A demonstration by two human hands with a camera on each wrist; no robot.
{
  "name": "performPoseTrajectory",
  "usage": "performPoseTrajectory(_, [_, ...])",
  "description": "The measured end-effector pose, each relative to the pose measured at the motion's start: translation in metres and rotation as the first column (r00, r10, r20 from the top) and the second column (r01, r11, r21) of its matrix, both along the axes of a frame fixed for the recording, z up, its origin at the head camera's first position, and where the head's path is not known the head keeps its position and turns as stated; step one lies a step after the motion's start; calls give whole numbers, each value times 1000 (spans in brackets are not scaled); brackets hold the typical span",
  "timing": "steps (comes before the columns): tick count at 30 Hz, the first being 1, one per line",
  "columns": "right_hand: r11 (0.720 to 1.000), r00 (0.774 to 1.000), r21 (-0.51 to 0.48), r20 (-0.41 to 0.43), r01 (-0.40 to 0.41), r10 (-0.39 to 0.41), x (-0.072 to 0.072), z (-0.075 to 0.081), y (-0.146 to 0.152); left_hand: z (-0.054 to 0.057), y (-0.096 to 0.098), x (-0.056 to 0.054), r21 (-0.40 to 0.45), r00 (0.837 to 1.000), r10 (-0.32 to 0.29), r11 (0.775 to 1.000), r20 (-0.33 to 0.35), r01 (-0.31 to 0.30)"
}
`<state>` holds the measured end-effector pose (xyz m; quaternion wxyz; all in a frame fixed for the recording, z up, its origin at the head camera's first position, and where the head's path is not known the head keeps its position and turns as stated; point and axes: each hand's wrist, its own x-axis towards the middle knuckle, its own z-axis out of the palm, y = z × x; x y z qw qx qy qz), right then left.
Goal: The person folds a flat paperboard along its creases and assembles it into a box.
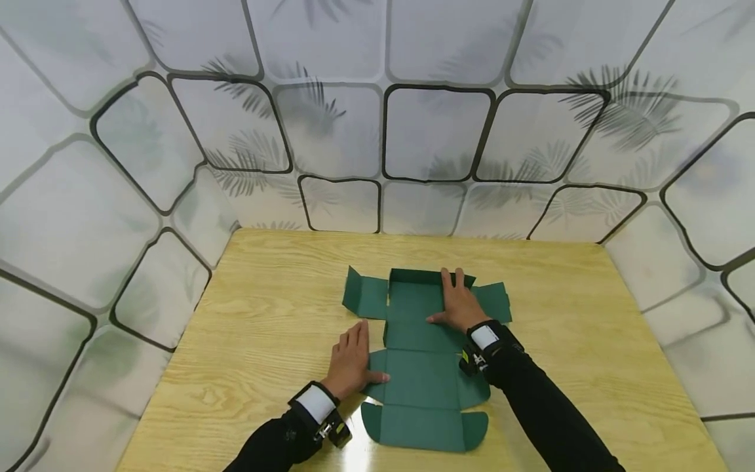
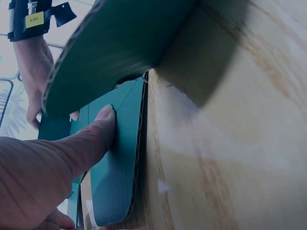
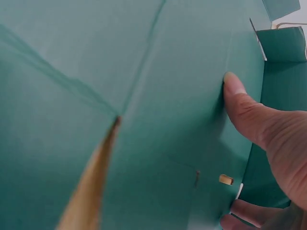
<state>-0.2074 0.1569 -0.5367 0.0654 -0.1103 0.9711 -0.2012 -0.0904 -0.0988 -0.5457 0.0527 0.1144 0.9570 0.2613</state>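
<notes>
A dark green cardboard box blank (image 1: pixel 421 377) lies unfolded on the wooden table, its long side running away from me. My left hand (image 1: pixel 349 362) rests at its left edge with fingers straight; the thumb (image 2: pixel 103 127) presses on a side flap. Toward the far end, my right hand (image 1: pixel 461 308) spreads over the cardboard, fingers reaching to the raised far flap (image 1: pixel 413 276). Its thumb (image 3: pixel 240 98) touches the panel. The far left flap (image 1: pixel 352 290) stands partly up. Rounded flaps (image 1: pixel 371 421) flank the near panel.
The pale wooden table (image 1: pixel 265 314) extends around the cardboard on both sides. Behind it and at its sides hangs a white covering (image 1: pixel 336 131) patterned with grey outlines and leaves. Both wrists carry strapped cameras (image 1: pixel 335 429).
</notes>
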Motion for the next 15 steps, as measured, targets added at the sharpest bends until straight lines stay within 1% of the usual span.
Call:
performPoseTrajectory(3, [1000, 1000, -10, -31, -7, 7, 2, 0, -1, 0, -1, -2, 19, 1000, -2, 1000, 6, 2])
performPoseTrajectory(5, [1000, 999, -8, -45, -15, 15, 2, 0, -2, 0, -1, -5, 15, 1000, 7, 1000, 0, -7])
performPoseTrajectory(7, [1000, 999, -5, -48, -21, 20, 3, 0, -3, 0, 0, -9, 19, 999, 31, 999, -23, -31])
performPoseTrajectory(9, [1000, 999, -6, -47, -23, 22, 4, 0, -4, 0, 1, -15, 31, 995, 69, 997, -79, -66])
performPoseTrajectory(10, [1000, 999, -3, -46, -23, 23, 4, 0, -3, 0, 2, -18, 36, 989, 88, 996, -117, -84])
performPoseTrajectory(12, [1000, 999, -7, -37, -22, 22, 5, 1, -2, 1, 4, -25, 53, 972, 121, 992, -203, -112])
performPoseTrajectory(13, [1000, 999, -9, -33, -23, 23, 5, 2, 0, 1, 5, -28, 55, 959, 131, 991, -250, -121])
performPoseTrajectory(15, [999, 999, -15, -18, -30, 30, 4, 3, 3, 3, 7, -34, 51, 937, 138, 990, -322, -129])
